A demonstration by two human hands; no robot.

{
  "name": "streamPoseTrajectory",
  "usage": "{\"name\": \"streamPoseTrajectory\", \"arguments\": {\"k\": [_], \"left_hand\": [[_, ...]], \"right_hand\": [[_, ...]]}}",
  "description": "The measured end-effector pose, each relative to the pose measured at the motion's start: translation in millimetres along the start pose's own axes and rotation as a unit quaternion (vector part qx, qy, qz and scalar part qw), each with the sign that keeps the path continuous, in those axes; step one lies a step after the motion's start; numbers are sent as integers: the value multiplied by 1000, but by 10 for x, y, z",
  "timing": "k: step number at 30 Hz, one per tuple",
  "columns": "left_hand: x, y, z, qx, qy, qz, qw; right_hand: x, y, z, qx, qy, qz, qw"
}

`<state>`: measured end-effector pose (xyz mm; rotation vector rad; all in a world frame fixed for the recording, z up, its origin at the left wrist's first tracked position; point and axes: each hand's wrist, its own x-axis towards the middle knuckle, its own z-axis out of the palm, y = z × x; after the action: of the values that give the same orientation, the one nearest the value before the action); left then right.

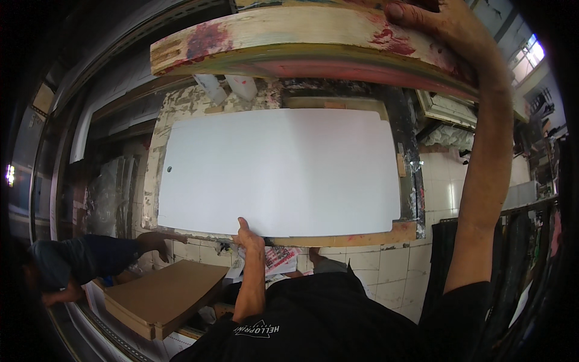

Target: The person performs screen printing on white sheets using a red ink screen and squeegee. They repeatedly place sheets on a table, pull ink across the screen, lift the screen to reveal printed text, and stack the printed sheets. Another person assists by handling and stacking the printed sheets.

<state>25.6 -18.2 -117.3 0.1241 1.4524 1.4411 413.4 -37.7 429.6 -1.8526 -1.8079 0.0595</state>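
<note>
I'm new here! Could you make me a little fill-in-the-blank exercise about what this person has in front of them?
1. The left hand has its thumb over the near edge of a large panel coloured ____.
2. The right hand grips a paint-stained frame made of ____.
3. In the picture, the small dark spot on the panel lies near its ____ end.
4. The cardboard box at the lower left is coloured ____.

Missing words: white; wood; left; brown.
</note>
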Motion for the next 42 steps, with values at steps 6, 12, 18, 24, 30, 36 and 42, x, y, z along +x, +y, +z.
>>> {"name": "streamPoseTrajectory", "arguments": {"k": [6, 12, 18, 24, 30, 36, 42], "left_hand": [[-91, 124, -38, 151, -34, -64, 986], [-94, 1059, -33, 731, -211, 25, 649], [-631, -75, 2429, 513, -353, 392, 677], [-1364, -1330, 4506, 692, -291, 418, 511], [-1285, -1629, 4773, 712, -309, 413, 477], [-1543, -1760, 4544, 661, -291, 498, 480], [-2617, -2546, 3285, 427, -651, 527, 341]], "right_hand": [[24, 53, -27, -40, -13, 29, 999], [-43, -114, -144, -43, -77, 35, 995], [-88, -157, -370, 33, -146, 14, 989], [-117, 22, -132, 26, -67, -39, 997], [-259, 227, -37, 31, -23, -46, 998], [-354, 286, 22, 29, 3, -37, 999], [-344, 277, 83, 46, 14, -42, 998]]}}
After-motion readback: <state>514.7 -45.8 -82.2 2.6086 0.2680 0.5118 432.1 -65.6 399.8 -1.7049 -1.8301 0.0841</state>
